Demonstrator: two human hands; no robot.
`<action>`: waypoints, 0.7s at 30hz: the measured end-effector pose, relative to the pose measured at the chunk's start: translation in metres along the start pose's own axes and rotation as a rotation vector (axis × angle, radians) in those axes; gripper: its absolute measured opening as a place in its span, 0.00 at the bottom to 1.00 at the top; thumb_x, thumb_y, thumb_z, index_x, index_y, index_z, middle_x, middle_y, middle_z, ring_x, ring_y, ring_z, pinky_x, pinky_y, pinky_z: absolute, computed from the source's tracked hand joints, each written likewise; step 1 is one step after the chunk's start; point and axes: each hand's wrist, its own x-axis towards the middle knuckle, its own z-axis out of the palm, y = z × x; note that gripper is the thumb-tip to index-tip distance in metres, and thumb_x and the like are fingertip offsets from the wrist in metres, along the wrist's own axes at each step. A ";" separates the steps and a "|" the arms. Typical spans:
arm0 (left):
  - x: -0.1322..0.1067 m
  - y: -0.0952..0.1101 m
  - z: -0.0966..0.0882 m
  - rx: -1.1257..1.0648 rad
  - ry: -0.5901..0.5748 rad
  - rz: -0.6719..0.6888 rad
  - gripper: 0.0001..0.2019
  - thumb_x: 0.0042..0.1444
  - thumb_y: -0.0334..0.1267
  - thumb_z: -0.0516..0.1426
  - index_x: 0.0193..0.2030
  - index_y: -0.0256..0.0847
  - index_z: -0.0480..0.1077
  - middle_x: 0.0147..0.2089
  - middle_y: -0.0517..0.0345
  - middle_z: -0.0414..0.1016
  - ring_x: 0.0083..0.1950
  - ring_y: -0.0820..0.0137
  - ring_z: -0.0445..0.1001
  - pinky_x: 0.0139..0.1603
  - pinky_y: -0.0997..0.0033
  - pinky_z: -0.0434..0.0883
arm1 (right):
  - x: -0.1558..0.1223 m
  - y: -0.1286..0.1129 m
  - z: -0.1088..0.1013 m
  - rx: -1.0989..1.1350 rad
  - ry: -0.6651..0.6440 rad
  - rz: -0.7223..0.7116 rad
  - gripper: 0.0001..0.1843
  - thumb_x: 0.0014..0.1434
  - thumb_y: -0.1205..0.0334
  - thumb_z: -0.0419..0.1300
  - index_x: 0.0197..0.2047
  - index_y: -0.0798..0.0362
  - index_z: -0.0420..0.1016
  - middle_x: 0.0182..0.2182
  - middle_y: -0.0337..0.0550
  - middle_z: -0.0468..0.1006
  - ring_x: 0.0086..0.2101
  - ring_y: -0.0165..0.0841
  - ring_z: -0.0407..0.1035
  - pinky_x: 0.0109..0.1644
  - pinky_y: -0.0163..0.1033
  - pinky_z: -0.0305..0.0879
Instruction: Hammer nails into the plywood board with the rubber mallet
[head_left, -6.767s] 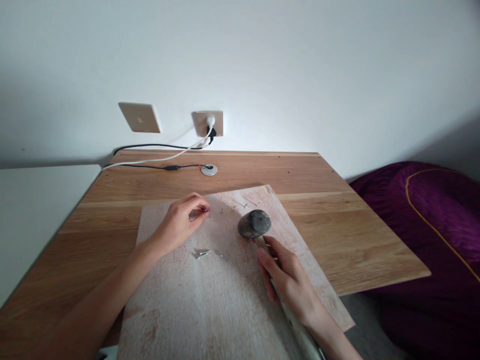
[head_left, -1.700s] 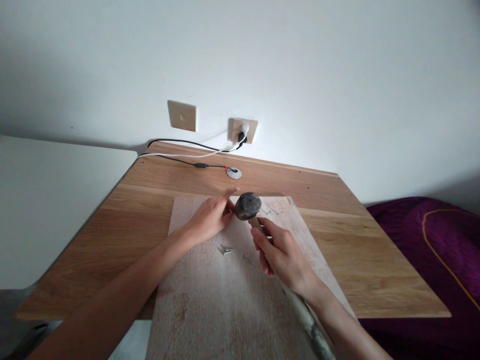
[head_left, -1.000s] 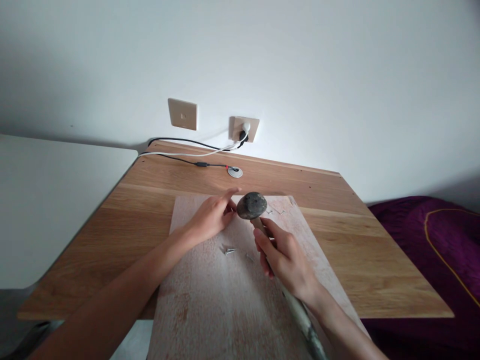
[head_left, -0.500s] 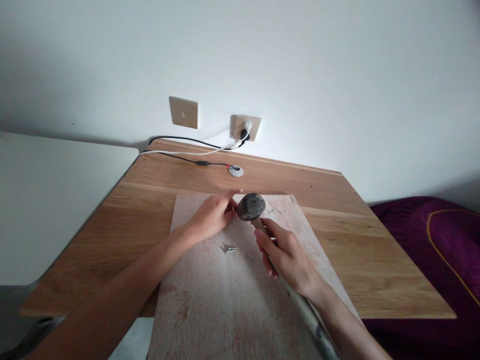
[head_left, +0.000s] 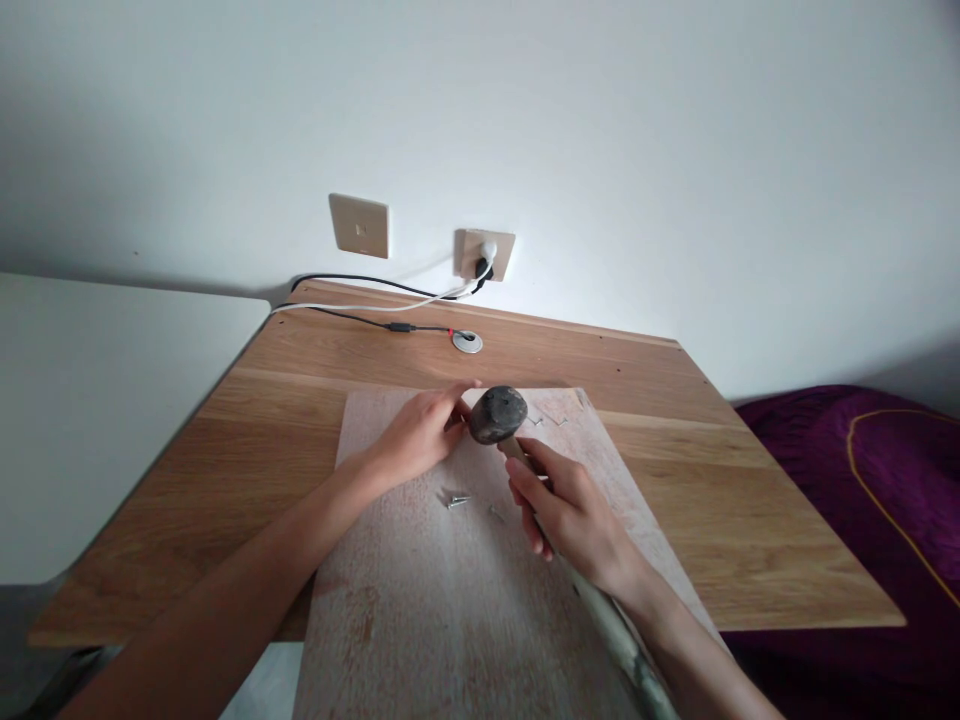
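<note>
My right hand (head_left: 570, 510) is wrapped round the wooden handle of a hammer, whose dark round head (head_left: 498, 414) hovers just over a pale board (head_left: 420, 590). My left hand (head_left: 424, 435) rests on the board right beside the hammer head, its fingers pinched together at the spot under the head; what they hold is hidden. A few loose nails (head_left: 454, 499) lie on the board between my hands, and more small nails (head_left: 551, 421) lie near its far edge.
The board lies on a wooden desk (head_left: 240, 430) against a white wall. Black and white cables (head_left: 375, 310) run from a wall socket (head_left: 484, 253) across the desk's back edge. A purple cushion (head_left: 862, 500) sits to the right, a white surface (head_left: 97, 390) to the left.
The hammer head has bobbed slightly up and down beside my left fingers over the last seconds. Since the oldest frame, it has moved left, close to my left hand.
</note>
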 end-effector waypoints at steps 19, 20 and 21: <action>-0.013 0.052 -0.016 0.126 -0.187 0.246 0.12 0.61 0.30 0.64 0.51 0.42 0.74 0.43 0.57 0.80 0.46 0.65 0.79 0.52 0.64 0.75 | -0.042 0.054 -0.015 -0.006 0.136 0.046 0.26 0.76 0.36 0.50 0.53 0.51 0.72 0.15 0.30 0.69 0.15 0.32 0.64 0.21 0.36 0.57; -0.016 0.058 -0.016 0.146 -0.274 0.278 0.12 0.60 0.29 0.65 0.49 0.43 0.75 0.43 0.57 0.81 0.47 0.64 0.79 0.55 0.62 0.75 | -0.042 0.055 -0.015 0.008 0.129 0.044 0.26 0.76 0.36 0.50 0.53 0.51 0.72 0.15 0.30 0.69 0.15 0.32 0.64 0.21 0.36 0.57; -0.019 0.064 -0.015 0.176 -0.343 0.303 0.11 0.59 0.29 0.67 0.48 0.43 0.76 0.43 0.57 0.81 0.47 0.63 0.79 0.57 0.61 0.74 | -0.042 0.055 -0.015 0.018 0.127 0.043 0.26 0.76 0.36 0.51 0.53 0.51 0.73 0.15 0.30 0.69 0.15 0.32 0.64 0.21 0.36 0.57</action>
